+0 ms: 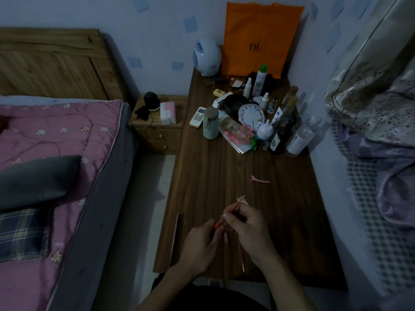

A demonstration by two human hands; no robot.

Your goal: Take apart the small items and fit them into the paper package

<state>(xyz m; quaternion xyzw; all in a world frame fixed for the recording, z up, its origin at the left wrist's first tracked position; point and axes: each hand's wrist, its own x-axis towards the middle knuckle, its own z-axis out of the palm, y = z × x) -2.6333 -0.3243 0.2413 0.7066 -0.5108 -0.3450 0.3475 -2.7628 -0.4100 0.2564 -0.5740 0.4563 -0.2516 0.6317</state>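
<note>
Desk point(202, 176): bottles point(278, 131) beyond hands point(224, 236).

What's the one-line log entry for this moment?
left hand: grips orange-handled tool | right hand: pinches tool | spot: wooden desk | nearby: pink hair clip

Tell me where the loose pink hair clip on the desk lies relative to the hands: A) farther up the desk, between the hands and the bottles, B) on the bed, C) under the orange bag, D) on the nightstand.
A: the pink hair clip lies alone on the bare wood of the desk, beyond the left hand and right hand, short of the bottles.
</note>
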